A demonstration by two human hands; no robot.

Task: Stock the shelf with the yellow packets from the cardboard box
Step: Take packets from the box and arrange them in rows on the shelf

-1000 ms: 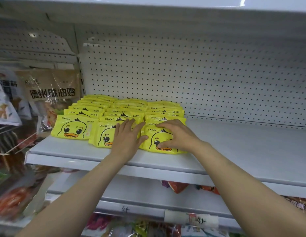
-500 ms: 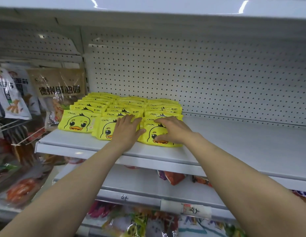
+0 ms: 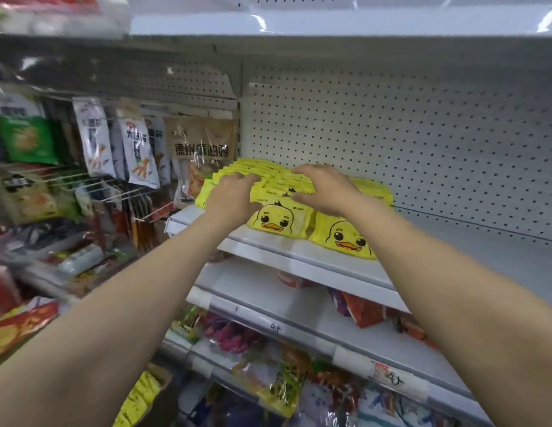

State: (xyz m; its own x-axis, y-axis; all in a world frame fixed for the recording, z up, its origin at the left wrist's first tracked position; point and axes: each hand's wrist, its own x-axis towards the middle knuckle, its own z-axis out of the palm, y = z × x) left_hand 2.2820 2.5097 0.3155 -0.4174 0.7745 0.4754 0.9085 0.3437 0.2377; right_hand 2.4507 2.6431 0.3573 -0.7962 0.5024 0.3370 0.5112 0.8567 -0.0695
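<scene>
Packets (image 3: 281, 223) lie in overlapping rows at the shelf's (image 3: 302, 257) left end, front ones near the front edge, duck faces up. Left hand (image 3: 231, 198) rests on the left rows, fingers spread and relaxed. Right hand (image 3: 324, 189) lies over the middle rows, fingers loosely bent, thumb touching a packet. Hanging snack bags (image 3: 139, 152) left of shelf.

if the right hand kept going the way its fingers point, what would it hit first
Probably the left hand: the right hand lies on the yellow packets, fingers pointing left across them toward it, though depth is unclear.
</scene>
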